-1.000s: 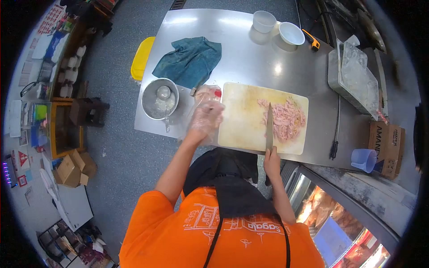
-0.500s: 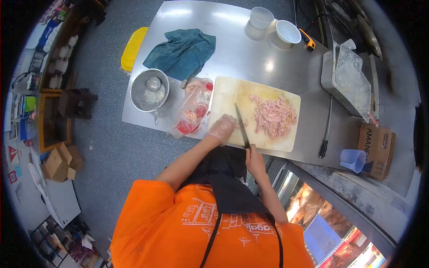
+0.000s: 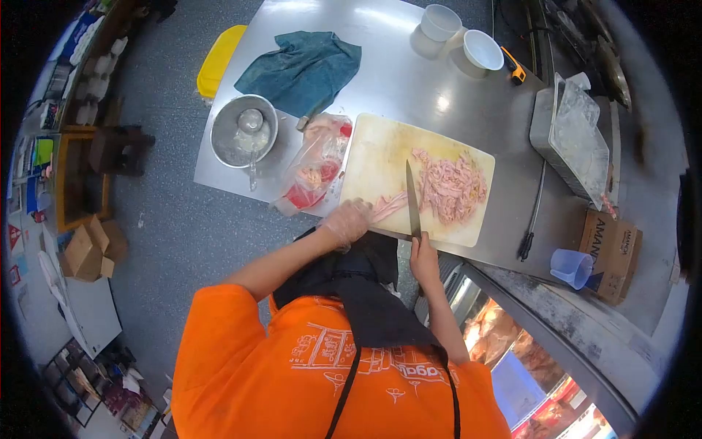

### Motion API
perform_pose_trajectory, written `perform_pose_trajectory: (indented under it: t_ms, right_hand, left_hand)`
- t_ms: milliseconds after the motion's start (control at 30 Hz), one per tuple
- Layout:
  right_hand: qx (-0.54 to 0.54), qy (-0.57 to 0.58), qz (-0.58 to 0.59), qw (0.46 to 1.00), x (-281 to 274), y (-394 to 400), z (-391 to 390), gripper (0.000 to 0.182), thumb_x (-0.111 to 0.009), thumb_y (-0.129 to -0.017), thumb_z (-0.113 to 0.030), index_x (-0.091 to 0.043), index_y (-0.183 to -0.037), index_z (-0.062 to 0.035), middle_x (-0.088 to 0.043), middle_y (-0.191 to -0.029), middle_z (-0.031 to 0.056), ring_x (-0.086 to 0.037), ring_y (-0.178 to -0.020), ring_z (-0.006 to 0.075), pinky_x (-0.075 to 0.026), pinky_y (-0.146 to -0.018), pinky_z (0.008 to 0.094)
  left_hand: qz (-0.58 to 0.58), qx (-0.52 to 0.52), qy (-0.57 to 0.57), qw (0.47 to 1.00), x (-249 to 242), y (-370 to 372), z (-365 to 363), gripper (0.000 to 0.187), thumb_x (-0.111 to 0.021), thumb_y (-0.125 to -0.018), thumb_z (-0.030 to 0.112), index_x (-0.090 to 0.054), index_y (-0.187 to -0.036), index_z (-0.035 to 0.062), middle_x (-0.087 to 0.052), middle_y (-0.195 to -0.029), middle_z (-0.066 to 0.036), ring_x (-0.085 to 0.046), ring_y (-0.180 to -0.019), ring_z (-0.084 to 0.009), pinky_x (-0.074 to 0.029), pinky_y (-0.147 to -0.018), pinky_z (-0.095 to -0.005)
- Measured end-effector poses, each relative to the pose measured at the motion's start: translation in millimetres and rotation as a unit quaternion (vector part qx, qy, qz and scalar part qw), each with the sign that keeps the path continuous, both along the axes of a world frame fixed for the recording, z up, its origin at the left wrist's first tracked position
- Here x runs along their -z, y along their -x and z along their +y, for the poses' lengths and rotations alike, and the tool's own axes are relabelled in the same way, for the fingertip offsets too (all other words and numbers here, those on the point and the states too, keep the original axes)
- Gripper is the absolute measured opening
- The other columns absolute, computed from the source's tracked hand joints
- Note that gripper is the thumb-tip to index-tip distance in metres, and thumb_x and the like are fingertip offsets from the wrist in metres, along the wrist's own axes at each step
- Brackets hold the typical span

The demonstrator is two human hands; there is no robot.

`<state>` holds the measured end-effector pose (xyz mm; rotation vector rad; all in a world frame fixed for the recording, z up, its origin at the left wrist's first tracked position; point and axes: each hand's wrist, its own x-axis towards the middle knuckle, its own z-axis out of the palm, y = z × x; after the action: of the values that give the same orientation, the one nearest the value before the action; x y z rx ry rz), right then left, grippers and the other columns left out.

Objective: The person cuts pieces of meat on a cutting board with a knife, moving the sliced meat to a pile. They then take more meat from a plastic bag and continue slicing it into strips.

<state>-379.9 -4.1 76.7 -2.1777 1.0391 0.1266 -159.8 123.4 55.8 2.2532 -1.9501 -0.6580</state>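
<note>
My left hand [image 3: 348, 222], in a clear plastic glove, is closed on the end of a pale pink strip of meat [image 3: 390, 208] at the near left of the white cutting board [image 3: 374, 150]. In my right hand [image 3: 424, 257] is the handle of a long knife [image 3: 413, 196]. Its blade points away from me over the board, between the strip and a heap of cut meat strips [image 3: 453, 186]. Left of the board lies a clear plastic bag [image 3: 322, 164] with pink and red contents.
A metal bowl [image 3: 224, 139] with a ladle-like utensil inside stands at the table's left edge, below a green cloth [image 3: 300, 69]. Two white bowls [image 3: 483, 51] sit at the back. At right are a grey tub [image 3: 542, 121], a plastic jug [image 3: 572, 268] and a cardboard box [image 3: 613, 252].
My left hand has moved left and nearer to me, and a meat strip now shows beside it. The knife has shifted right, toward the heap, and stands more upright in view.
</note>
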Motion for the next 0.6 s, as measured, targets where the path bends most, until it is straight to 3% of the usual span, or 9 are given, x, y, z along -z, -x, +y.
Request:
perform_pose_trajectory:
  t_ms: [67, 133, 167, 233, 367, 467, 533, 600]
  right_hand:
    - [0.004, 0.0, 0.015, 1.0, -3.4, 0.8, -1.2, 0.023, -0.045, -0.102, -0.022, -0.046, -0.111, -0.0011, -0.063, -0.082, 0.0323, -0.06, -0.077, 0.0536, -0.045, -0.067, 0.0607]
    - [0.004, -0.002, 0.032, 0.999, -4.3, 0.8, 2.8, 0.024, -0.045, -0.102, -0.023, -0.046, -0.112, -0.0013, -0.063, -0.081, 0.0323, -0.06, -0.076, 0.0536, -0.045, -0.067, 0.0609]
    - [-0.011, -0.002, 0.027, 1.0, -3.3, -2.6, 8.8, 0.024, -0.044, -0.103, -0.023, -0.046, -0.113, -0.0018, -0.063, -0.081, 0.0325, -0.06, -0.075, 0.0538, -0.045, -0.066, 0.0612]
    - [-0.027, 0.0, 0.024, 0.999, 1.5, -6.6, 10.3, 0.024, -0.044, -0.103, -0.024, -0.047, -0.114, -0.0023, -0.063, -0.081, 0.0327, -0.06, -0.075, 0.0539, -0.045, -0.066, 0.0616]
    - [0.012, -0.001, 0.034, 0.999, 8.9, -13.0, -6.2, 0.025, -0.044, -0.103, -0.024, -0.047, -0.114, -0.0019, -0.063, -0.081, 0.0334, -0.06, -0.076, 0.0545, -0.044, -0.066, 0.0608]
    - [0.039, 0.005, 0.032, 0.999, 5.5, -12.0, -4.1, 0.026, -0.043, -0.104, -0.025, -0.047, -0.114, -0.0014, -0.062, -0.081, 0.034, -0.06, -0.076, 0.0549, -0.043, -0.066, 0.0604]
    - [0.03, 0.015, 0.025, 0.999, 0.2, -6.5, 3.8, 0.027, -0.042, -0.104, -0.026, -0.046, -0.114, -0.0012, -0.062, -0.08, 0.0345, -0.059, -0.076, 0.0551, -0.043, -0.066, 0.0603]
    - [-0.009, -0.023, 0.091, 0.996, -9.9, 18.2, 26.7, 0.027, -0.041, -0.104, -0.024, -0.044, -0.118, -0.0012, -0.061, -0.078, 0.0347, -0.06, -0.075, 0.0546, -0.044, -0.065, 0.0619]
  left_hand:
    - [-0.012, -0.036, -0.015, 0.999, -10.6, 1.1, -4.4, 0.021, -0.05, -0.088, 0.012, -0.064, -0.099, 0.0013, -0.065, -0.094, -0.017, -0.065, -0.088, -0.0321, -0.054, -0.075, -0.0402]
    - [0.095, -0.124, 0.087, 0.984, -22.1, 7.6, -14.3, 0.021, -0.05, -0.087, 0.009, -0.057, -0.105, -0.0011, -0.058, -0.093, -0.017, -0.063, -0.092, -0.0304, -0.053, -0.076, -0.0412]
    - [0.097, -0.126, 0.086, 0.984, -11.8, 13.6, -20.8, 0.021, -0.05, -0.087, 0.009, -0.057, -0.105, -0.0011, -0.058, -0.093, -0.017, -0.063, -0.092, -0.0304, -0.053, -0.076, -0.0412]
    - [0.078, -0.063, 0.195, 0.976, 20.9, 22.7, -35.1, 0.022, -0.052, -0.085, 0.006, -0.058, -0.105, -0.0002, -0.058, -0.1, -0.016, -0.062, -0.095, -0.0287, -0.052, -0.075, -0.0397]
    - [0.044, -0.07, 0.171, 0.982, 45.0, 21.1, -34.2, 0.02, -0.053, -0.084, 0.008, -0.059, -0.102, 0.0006, -0.058, -0.094, -0.015, -0.062, -0.094, -0.03, -0.051, -0.075, -0.0391]
    - [-0.007, -0.063, 0.238, 0.969, 50.1, 16.0, -27.1, 0.02, -0.053, -0.088, 0.017, -0.064, -0.1, 0.005, -0.061, -0.1, -0.016, -0.062, -0.09, -0.0297, -0.051, -0.076, -0.0396]
    - [0.003, -0.198, 0.221, 0.955, 42.7, 8.3, -30.0, 0.018, -0.052, -0.088, 0.017, -0.063, -0.096, 0.0044, -0.061, -0.092, -0.014, -0.061, -0.087, -0.0279, -0.05, -0.075, -0.0394]
    - [-0.001, -0.176, 0.208, 0.962, 16.9, 7.5, -30.8, 0.018, -0.052, -0.088, 0.016, -0.062, -0.096, 0.0034, -0.061, -0.089, -0.013, -0.061, -0.084, -0.0276, -0.05, -0.075, -0.0395]
